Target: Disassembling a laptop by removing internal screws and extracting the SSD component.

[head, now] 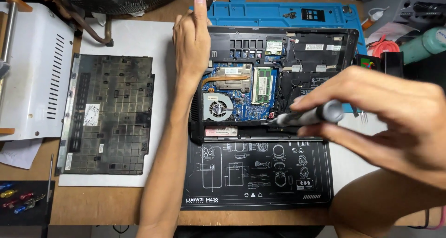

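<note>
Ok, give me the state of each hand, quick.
Left hand: open, flat on the laptop's left edge, holding nothing.
Right hand: closed around a grey screwdriver.
</note>
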